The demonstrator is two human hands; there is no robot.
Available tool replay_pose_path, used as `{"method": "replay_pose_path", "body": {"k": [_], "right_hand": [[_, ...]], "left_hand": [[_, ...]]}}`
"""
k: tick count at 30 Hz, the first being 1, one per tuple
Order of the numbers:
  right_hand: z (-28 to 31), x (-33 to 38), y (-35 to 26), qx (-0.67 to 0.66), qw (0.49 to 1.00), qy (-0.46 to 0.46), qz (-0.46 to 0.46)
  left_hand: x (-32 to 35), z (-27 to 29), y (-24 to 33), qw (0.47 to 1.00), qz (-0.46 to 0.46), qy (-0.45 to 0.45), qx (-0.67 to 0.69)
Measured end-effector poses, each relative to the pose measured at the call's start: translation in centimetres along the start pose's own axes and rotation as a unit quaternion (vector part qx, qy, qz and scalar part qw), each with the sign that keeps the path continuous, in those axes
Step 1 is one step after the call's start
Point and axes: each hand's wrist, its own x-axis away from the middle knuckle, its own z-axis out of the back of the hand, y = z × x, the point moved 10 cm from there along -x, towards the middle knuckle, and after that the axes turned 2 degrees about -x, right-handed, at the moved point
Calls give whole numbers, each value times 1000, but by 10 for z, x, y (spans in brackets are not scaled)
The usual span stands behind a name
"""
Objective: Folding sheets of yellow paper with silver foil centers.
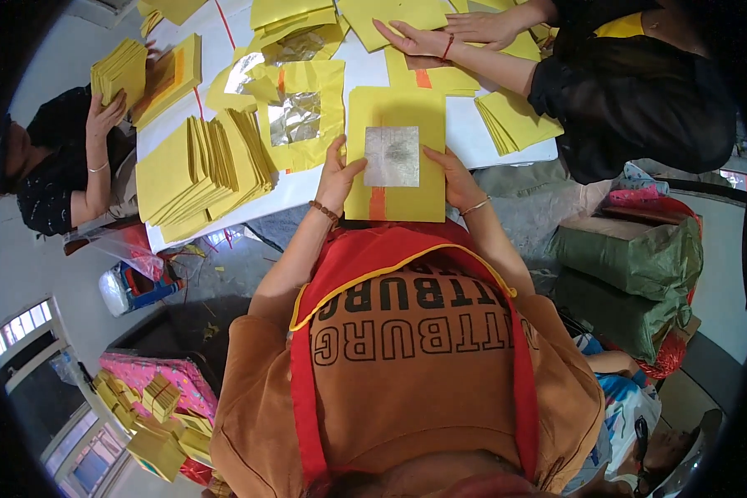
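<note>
As both hands [394,178] press, yellow sheet [397,112], silver square [392,156]

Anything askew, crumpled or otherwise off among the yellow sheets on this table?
Yes. The sheet between the left hand and right hand lies flat, its foil square smooth. The foil on the sheet beside it and another foil piece farther back are wrinkled, and those sheets overlap crookedly.
</note>
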Motion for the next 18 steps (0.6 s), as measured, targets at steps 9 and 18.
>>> {"method": "replay_pose_path", "body": {"k": [9,18], "right_hand": [[37,19,3,182,979,79,46],[2,14,8,120,993,16,-14]], "left_hand": [[15,-7,-38,997,39,-68,-4],[-16,-9,19,991,-93,-50,-76]]}}
